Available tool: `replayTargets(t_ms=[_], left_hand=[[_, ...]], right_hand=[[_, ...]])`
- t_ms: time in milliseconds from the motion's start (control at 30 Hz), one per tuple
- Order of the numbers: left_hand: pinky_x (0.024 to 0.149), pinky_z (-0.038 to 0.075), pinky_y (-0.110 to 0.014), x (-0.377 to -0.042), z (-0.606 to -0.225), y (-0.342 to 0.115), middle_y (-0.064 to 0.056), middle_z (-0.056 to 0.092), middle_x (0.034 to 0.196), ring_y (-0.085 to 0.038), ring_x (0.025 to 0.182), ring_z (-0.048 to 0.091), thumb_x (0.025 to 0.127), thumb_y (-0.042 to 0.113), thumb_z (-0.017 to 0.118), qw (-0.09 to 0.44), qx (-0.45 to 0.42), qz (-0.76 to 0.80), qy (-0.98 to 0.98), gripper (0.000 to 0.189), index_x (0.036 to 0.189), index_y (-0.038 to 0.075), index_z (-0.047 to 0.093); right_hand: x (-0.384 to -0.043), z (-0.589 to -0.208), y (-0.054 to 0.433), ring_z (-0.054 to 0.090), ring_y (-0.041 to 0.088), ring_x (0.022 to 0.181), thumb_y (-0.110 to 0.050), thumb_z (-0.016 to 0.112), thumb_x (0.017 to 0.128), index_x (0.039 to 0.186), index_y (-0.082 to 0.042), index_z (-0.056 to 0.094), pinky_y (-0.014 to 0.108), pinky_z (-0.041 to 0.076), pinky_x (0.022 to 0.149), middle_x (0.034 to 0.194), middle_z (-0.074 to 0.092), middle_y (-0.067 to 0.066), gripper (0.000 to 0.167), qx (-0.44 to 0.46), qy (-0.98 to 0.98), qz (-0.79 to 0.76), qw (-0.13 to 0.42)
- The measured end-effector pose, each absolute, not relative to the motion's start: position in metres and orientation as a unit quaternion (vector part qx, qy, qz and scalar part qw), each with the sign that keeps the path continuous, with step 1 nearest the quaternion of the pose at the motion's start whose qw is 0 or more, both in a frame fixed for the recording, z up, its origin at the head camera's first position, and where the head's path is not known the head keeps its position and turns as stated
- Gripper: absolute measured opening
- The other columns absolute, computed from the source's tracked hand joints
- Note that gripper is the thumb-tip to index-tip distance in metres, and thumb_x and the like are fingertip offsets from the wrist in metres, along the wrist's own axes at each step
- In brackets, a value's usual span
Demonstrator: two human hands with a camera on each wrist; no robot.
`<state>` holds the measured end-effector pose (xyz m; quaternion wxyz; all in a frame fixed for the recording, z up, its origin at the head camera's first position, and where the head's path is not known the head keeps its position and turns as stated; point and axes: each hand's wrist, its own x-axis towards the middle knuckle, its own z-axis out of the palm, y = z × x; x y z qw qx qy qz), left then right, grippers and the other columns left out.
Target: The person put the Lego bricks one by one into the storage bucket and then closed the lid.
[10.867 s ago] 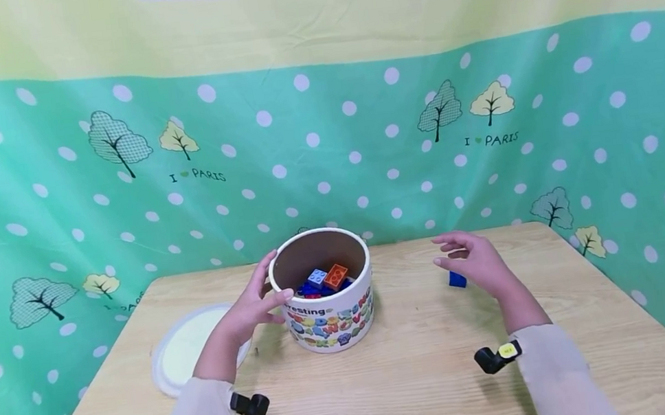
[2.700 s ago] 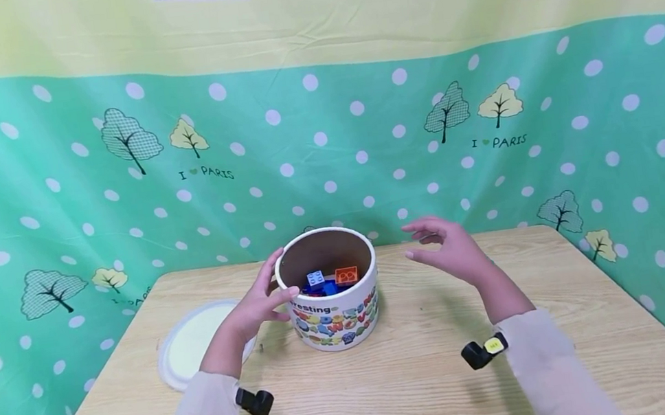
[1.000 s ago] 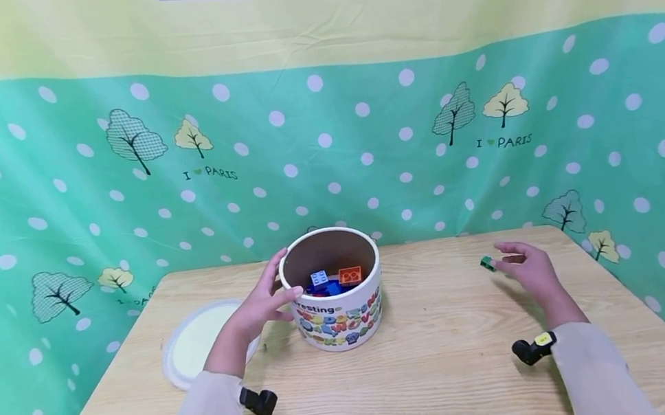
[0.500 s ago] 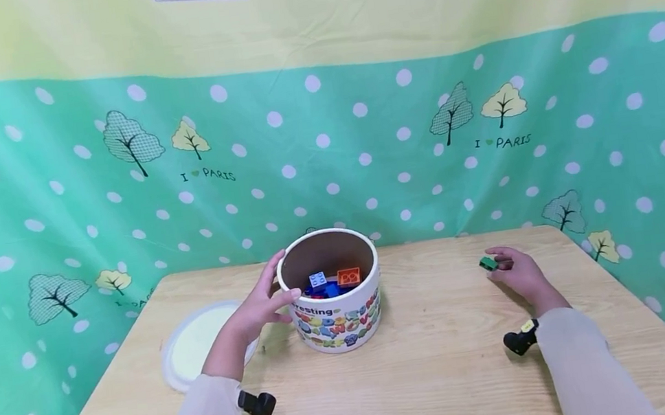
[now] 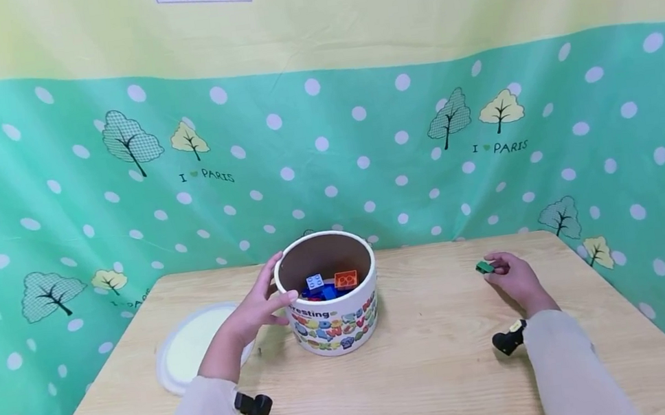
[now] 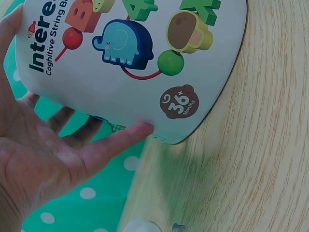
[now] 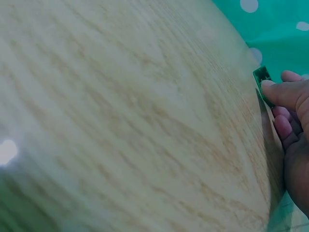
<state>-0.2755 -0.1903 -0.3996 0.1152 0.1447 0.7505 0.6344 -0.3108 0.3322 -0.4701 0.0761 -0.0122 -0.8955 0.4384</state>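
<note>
A white round tub [image 5: 334, 325] printed with coloured letters stands on the table, its mouth tilted towards me. My left hand [image 5: 254, 310] holds its left side, thumb at the rim and fingers spread round the wall. In the left wrist view the thumb touches the tub's printed wall [image 6: 120, 92]. Inside lie a light blue toy brick [image 5: 314, 281], an orange toy brick [image 5: 345, 280] and some dark blue ones. At the right, my right hand [image 5: 514, 278] pinches a green toy brick [image 5: 484, 266] between thumb and fingers, low over the table. The brick's hollow side shows in the right wrist view [image 7: 262, 76].
A round white lid [image 5: 191, 349] lies on the wooden table [image 5: 416, 377], left of the tub and partly behind my left forearm. A green dotted curtain [image 5: 335, 131] hangs along the table's back and sides.
The blue brick once beside my right hand is gone from the table. That hand has moved from near the tub to the right and now pinches the green brick. My left hand stays on the tub.
</note>
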Motion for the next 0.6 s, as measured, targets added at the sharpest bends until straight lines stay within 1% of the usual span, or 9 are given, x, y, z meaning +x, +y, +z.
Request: replayTargets(t_ms=[133,333,533,600], left_hand=[[0.078,0.054,-0.056,-0.2773,-0.3977,-0.1905,-0.013,0.01,0.16,-0.046,0.141,0.02,0.09,0.031,0.066,0.114,0.146,0.636,0.749,0.086,0.155,0.037,0.01],[0.078,0.054,-0.056,-0.2771,-0.3973,-0.1916,-0.012,0.01,0.16,-0.045,0.141,0.019,0.09,0.033,0.067,0.111,0.146,0.632,0.753,0.086,0.155,0.038,0.011],[0.08,0.052,-0.059,-0.2759,-0.3959,-0.1893,-0.012,0.009,0.161,-0.045,0.142,0.018,0.091,0.031,0.065,0.113,0.143,0.629,0.755,0.084,0.155,0.039,0.01],[0.081,0.052,-0.06,-0.2753,-0.3954,-0.1886,-0.012,0.009,0.161,-0.045,0.142,0.019,0.092,0.029,0.063,0.113,0.14,0.63,0.756,0.083,0.154,0.039,0.01]], right_hand=[[-0.3103,-0.4688,0.3288,0.051,0.034,0.104,-0.004,0.061,0.094,0.13,0.009,0.052,0.045,0.044,0.09,0.116,0.055,0.027,0.039,-0.019,-0.898,0.43,0.089],[-0.3074,-0.4659,0.3274,0.051,0.04,0.111,-0.008,0.06,0.095,0.133,0.009,0.052,0.051,0.043,0.095,0.123,0.055,0.031,0.042,-0.025,-0.905,0.418,0.072],[-0.3047,-0.4638,0.3337,0.05,0.041,0.114,-0.011,0.059,0.097,0.135,0.009,0.05,0.049,0.044,0.095,0.129,0.051,0.032,0.044,-0.027,-0.896,0.44,0.061],[-0.3042,-0.4641,0.3347,0.051,0.041,0.114,-0.012,0.059,0.097,0.135,0.009,0.05,0.048,0.044,0.094,0.128,0.052,0.032,0.044,-0.026,-0.893,0.445,0.059]])
